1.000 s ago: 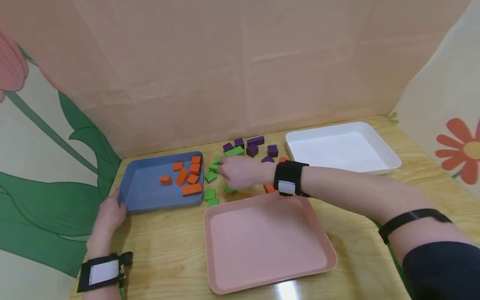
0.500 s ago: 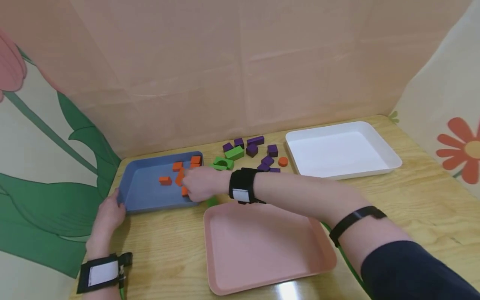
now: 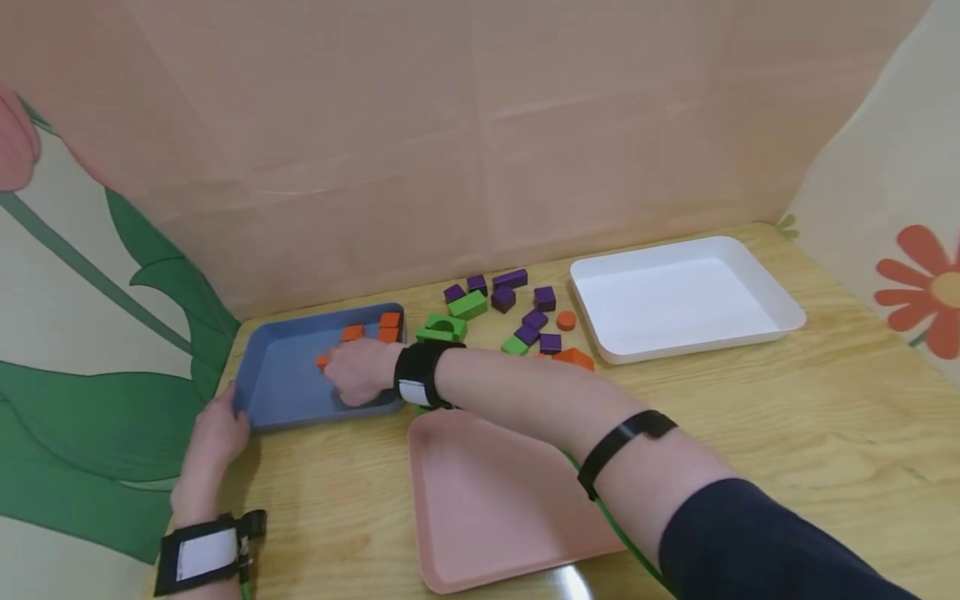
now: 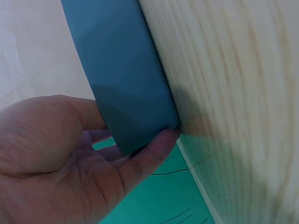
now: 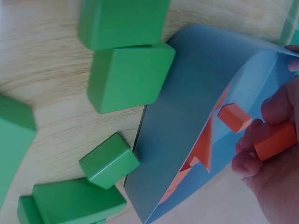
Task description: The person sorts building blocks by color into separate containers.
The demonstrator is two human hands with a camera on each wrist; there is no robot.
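Note:
A blue tray (image 3: 281,383) with several orange blocks (image 3: 389,322) in it stands at the left of the table. My left hand (image 3: 216,437) grips its near left corner, thumb and fingers on either side of the wall in the left wrist view. Inside the tray, my right hand (image 3: 358,372) pinches an orange block (image 5: 275,141), best seen in the right wrist view. Another small orange block (image 5: 234,117) lies near those fingertips. The hand covers some of the tray's other blocks in the head view.
Green blocks (image 3: 468,306) lie right of the blue tray, with purple blocks (image 3: 504,298) beyond and an orange disc (image 3: 566,320). A pink tray (image 3: 495,500) stands in front, under the right forearm. At the back right is a white tray (image 3: 682,292).
My right hand has moved left from over the green blocks, across the blue tray's right wall and into the tray. The left hand has stayed at the tray's corner.

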